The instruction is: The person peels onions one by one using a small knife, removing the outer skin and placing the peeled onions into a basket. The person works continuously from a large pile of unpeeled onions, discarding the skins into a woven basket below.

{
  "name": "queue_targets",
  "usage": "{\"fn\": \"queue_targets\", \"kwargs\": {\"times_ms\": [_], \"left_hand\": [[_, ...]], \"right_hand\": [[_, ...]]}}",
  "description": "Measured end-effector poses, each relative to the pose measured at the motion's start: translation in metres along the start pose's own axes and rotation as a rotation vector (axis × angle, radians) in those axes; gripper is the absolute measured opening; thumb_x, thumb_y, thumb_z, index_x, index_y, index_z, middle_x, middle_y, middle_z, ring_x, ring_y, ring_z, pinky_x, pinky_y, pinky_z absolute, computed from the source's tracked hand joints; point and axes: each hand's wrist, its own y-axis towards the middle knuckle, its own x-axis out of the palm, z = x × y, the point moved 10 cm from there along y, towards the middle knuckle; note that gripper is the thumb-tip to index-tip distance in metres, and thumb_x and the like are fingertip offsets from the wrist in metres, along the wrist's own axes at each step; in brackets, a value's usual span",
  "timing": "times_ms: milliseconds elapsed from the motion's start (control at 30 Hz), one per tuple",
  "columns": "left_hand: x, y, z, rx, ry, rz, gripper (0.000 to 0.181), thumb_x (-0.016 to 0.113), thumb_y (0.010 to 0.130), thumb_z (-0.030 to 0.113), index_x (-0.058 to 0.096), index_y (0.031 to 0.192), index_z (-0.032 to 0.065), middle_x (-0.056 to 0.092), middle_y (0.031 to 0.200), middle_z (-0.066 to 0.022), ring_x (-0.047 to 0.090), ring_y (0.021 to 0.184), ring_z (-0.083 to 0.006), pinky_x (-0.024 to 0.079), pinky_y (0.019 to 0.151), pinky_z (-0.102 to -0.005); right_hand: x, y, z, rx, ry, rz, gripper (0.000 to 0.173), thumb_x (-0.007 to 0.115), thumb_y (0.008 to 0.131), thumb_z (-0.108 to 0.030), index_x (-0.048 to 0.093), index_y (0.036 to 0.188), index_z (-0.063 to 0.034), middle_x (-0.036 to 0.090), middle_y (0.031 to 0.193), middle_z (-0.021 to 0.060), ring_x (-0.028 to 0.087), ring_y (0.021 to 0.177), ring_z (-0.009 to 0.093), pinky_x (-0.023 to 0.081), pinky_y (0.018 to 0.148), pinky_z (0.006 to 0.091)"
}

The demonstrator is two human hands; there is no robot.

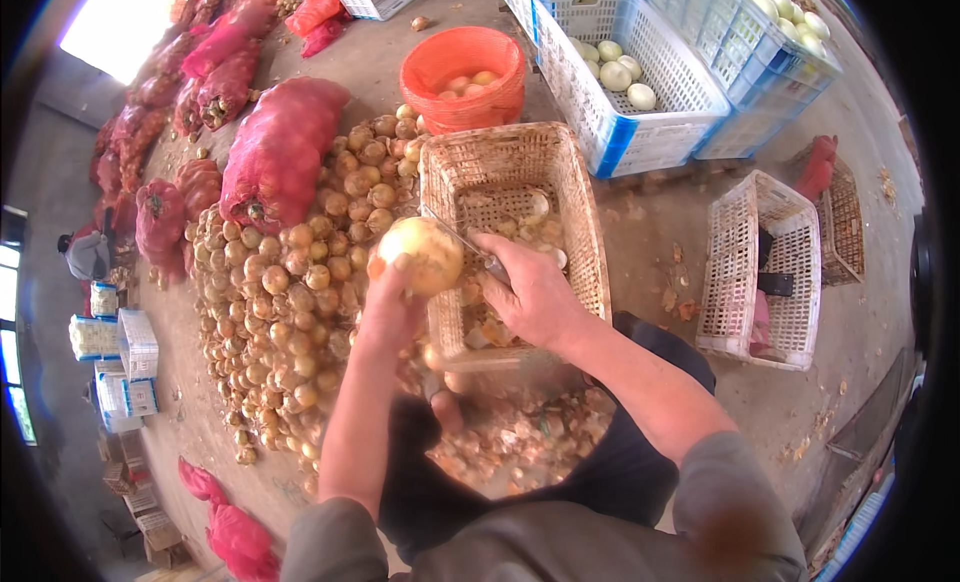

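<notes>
An onion [424, 256] with yellowish skin rests in my left hand [394, 297], the thumb pressed on its near side. My right hand [529, 289] grips a knife [493, 265] by its handle, and the narrow blade lies along the onion's upper right side. Both hands are above the near left part of a brown-stained plastic crate [594, 259]. Inside that crate lie onion skins and pale onion pieces [536, 205]. Left of it, a large heap of unpeeled onions [300, 282] spreads over the floor.
Behind the stained crate stands a red tub [463, 79] holding onions. Blue-and-white crates [660, 131] with peeled onions are at the upper right, a white crate [806, 282] at the right. A red mesh sack [285, 147] lies by the heap. Another person [90, 255] is far left.
</notes>
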Motion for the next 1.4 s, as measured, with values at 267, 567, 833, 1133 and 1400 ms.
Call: {"fn": "queue_targets", "kwargs": {"times_ms": [267,567,833,1133,1400], "left_hand": [[0.005,0.002,0.002,0.001,0.001,-0.056,0.057,0.066,0.101,0.032,0.048,0.146,0.0023,0.065,0.134,-0.0152,0.065,0.125,-0.0328,0.058,0.106,-0.0546],[-0.004,-0.002,-0.009,-0.088,0.010,0.058,0.055,0.059,0.106,0.036,0.049,0.146,-0.0004,0.065,0.136,-0.0176,0.066,0.126,-0.0318,0.054,0.111,-0.0499],[0.015,-0.008,-0.004,-0.152,0.035,0.075,0.058,0.054,0.107,0.042,0.050,0.145,-0.0015,0.065,0.137,-0.0187,0.066,0.125,-0.0330,0.054,0.109,-0.0503],[0.007,-0.007,-0.009,-0.123,0.162,-0.008,0.056,0.059,0.104,0.039,0.051,0.143,-0.0006,0.067,0.131,-0.0179,0.071,0.115,-0.0311,0.062,0.096,-0.0459],[0.015,-0.011,-0.012,-0.156,-0.028,0.035,0.056,0.057,0.104,0.041,0.054,0.142,0.0000,0.068,0.131,-0.0173,0.068,0.121,-0.0308,0.055,0.107,-0.0484]], "right_hand": [[0.016,-0.006,0.001,0.034,-0.164,-0.082,0.034,0.066,0.096,-0.012,0.058,0.126,0.0029,0.070,0.089,0.0266,0.070,0.086,0.046,0.055,0.075,0.0539],[0.019,-0.006,0.000,0.111,-0.151,-0.134,0.033,0.065,0.095,-0.010,0.057,0.123,0.0057,0.068,0.090,0.0303,0.066,0.087,0.051,0.052,0.077,0.0581],[0.020,-0.007,0.003,0.110,-0.201,-0.151,0.034,0.063,0.095,-0.009,0.056,0.124,0.0070,0.068,0.088,0.0306,0.066,0.085,0.051,0.052,0.077,0.0581],[0.026,-0.009,0.012,0.169,-0.226,-0.191,0.036,0.064,0.093,-0.007,0.055,0.125,0.0081,0.069,0.090,0.0303,0.067,0.088,0.050,0.052,0.079,0.0577],[0.022,-0.001,0.013,0.100,-0.324,-0.175,0.042,0.068,0.089,-0.006,0.057,0.128,0.0058,0.070,0.093,0.0277,0.069,0.091,0.047,0.053,0.080,0.0551]]}}
